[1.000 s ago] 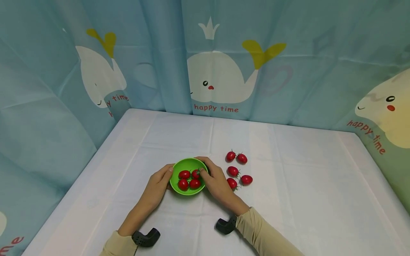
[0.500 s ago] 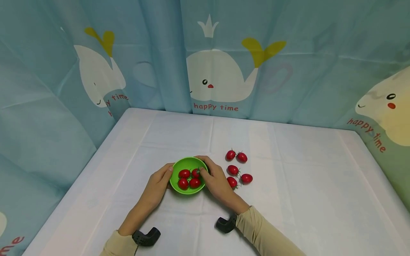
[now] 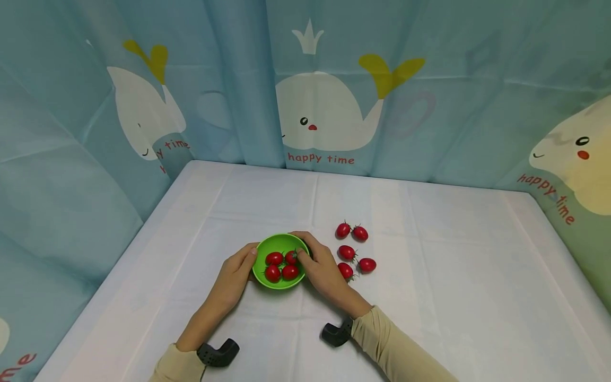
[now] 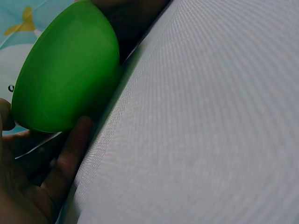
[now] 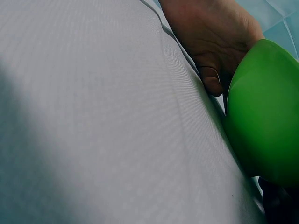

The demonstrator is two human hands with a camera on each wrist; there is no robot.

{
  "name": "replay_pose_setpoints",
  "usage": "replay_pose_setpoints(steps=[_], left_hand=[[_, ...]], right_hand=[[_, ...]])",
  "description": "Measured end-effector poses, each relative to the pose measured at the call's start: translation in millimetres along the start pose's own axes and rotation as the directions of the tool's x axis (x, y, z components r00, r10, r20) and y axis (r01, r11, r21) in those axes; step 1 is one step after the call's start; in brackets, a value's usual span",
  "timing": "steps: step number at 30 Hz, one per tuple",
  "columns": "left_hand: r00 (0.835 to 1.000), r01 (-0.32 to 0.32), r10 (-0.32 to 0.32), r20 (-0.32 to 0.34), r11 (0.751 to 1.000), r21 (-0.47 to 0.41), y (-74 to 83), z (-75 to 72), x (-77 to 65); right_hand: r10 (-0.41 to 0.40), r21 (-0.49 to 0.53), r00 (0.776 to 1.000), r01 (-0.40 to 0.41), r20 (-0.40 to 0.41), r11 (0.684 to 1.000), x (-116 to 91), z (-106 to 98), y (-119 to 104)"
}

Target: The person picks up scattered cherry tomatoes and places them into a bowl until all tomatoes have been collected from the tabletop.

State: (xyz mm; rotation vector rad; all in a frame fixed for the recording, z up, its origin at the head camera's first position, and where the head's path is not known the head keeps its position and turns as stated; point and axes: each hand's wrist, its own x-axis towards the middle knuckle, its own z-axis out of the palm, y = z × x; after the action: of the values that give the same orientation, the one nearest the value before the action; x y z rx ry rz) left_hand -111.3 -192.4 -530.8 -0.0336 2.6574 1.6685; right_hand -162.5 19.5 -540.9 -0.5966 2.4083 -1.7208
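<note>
A green bowl [image 3: 279,243] sits low over the white cloth in the head view, with several red cherry tomatoes [image 3: 272,274] inside. My left hand [image 3: 235,271] grips its left side, thumb at the rim and fingers round the outer wall. From the right, my right hand [image 3: 325,269] holds the opposite side, its thumb over the rim near one tomato [image 3: 291,257]. The left wrist view shows the bowl's smooth outside [image 4: 70,70] with left fingers [image 4: 70,154] beneath it. In the right wrist view the bowl's wall [image 5: 266,107] fills the right side.
Several more cherry tomatoes [image 3: 346,253] lie loose on the white tablecloth [image 3: 458,276], just right of the right hand. A blue curtain [image 3: 229,79] with whale prints hangs along the table's back and sides. Black devices [image 3: 218,354] are worn on both wrists.
</note>
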Motion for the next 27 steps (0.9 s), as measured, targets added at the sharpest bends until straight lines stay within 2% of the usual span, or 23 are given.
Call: replay_pose_setpoints(steps=[13, 27], left_hand=[[1.000, -0.020, 0.021, -0.013, 0.998, 0.056, 0.6, -0.6, -1.0], [1.000, -0.022, 0.022, -0.007, 0.998, 0.056, -0.6, -0.6, 0.2]], right_hand=[[-0.012, 0.002, 1.000, 0.012, 0.001, 1.000, 0.4, 0.3, 2.5], [-0.009, 0.008, 1.000, 0.009, 0.003, 1.000, -0.1, 0.0, 1.8]])
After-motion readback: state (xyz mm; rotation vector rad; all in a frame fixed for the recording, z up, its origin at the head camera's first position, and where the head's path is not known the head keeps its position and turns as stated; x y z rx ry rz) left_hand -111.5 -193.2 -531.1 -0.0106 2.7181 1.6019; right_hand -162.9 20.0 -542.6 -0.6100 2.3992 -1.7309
